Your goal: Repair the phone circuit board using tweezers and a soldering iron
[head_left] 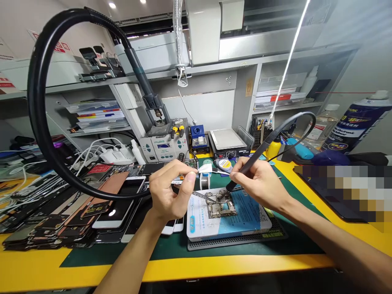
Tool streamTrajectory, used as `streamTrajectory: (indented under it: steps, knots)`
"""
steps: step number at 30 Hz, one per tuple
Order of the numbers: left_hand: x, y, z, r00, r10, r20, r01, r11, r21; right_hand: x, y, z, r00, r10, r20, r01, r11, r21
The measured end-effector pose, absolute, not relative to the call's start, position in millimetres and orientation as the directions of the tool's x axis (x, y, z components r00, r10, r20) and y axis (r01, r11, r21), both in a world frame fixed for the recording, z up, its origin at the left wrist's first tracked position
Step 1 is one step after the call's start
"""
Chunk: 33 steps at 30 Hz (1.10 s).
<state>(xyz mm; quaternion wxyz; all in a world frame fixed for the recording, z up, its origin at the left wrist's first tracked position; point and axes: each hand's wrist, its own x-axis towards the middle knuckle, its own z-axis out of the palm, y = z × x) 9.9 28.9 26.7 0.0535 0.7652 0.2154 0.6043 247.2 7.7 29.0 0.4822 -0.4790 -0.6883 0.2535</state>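
A phone circuit board (221, 208) lies on a blue and white pad (245, 218) in the middle of the bench. My left hand (170, 192) pinches metal tweezers (203, 196) whose tips rest on the board. My right hand (260, 181) grips a black soldering iron (254, 157) like a pen, its tip touching the board beside the tweezers. The iron's black cable (301, 122) loops up to the right.
Several phones and screens (82, 212) are stacked at the left. A rework station (163, 145) with a thick black hose (39, 94) stands behind. Solder wire (204, 179), a hot plate (228, 141), a yellow bottle (273, 148) and a spray can (355, 122) stand at the back and right.
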Motion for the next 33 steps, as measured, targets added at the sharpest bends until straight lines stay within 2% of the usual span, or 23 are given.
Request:
streamTrajectory:
  steps: [16, 33]
  knots:
    - [0.4, 32.2, 18.8, 0.115, 0.498, 0.860, 0.231, -0.855, 0.464, 247.0, 9.7, 22.6, -0.086, 0.913, 0.399, 0.367, 0.401, -0.839]
    - [1.3, 31.0, 18.5, 0.096, 0.525, 0.846, 0.192, -0.843, 0.502, 240.9, 4.1, 14.4, 0.006, 0.903, 0.430, 0.292, 0.410, -0.864]
